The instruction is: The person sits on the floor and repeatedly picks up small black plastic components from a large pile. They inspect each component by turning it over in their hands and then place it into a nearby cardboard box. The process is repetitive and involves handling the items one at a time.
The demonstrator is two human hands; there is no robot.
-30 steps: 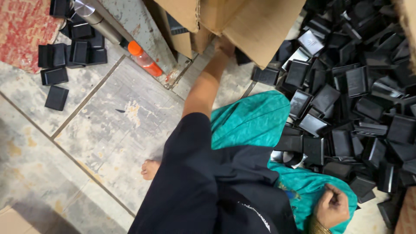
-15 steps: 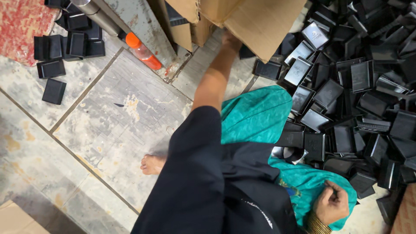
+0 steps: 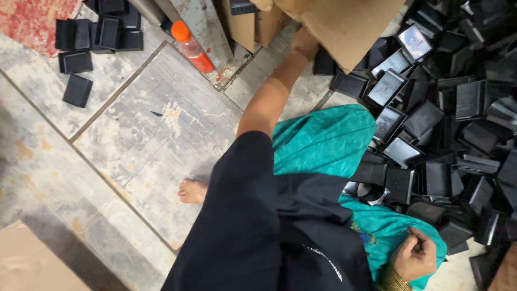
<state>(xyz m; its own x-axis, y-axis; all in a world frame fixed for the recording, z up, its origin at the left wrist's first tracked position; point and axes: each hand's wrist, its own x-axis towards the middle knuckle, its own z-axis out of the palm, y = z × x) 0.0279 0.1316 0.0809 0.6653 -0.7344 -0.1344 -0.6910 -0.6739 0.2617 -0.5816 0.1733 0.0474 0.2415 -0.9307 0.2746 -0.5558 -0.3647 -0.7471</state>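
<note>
My left arm stretches forward from a black sleeve, and my left hand (image 3: 304, 43) is at the edge of a brown cardboard box flap (image 3: 344, 27), its fingers tucked under the flap. My right hand (image 3: 414, 256), with gold bangles on the wrist, rests curled into a fist on the teal cloth (image 3: 323, 143) over my lap. I see nothing in that fist. A big heap of black square plastic cases (image 3: 447, 118) lies to the right, close to both hands.
An orange-capped bottle (image 3: 189, 47) lies beside a grey post at the top. Several more black cases (image 3: 94, 35) sit on the tiled floor at top left, next to a red mat (image 3: 27, 21). A bare foot (image 3: 192, 191) shows at centre. Cardboard (image 3: 32, 264) fills the bottom left corner.
The view has shifted slightly. My left hand stays at the cardboard flap and my right fist stays on the teal cloth.
</note>
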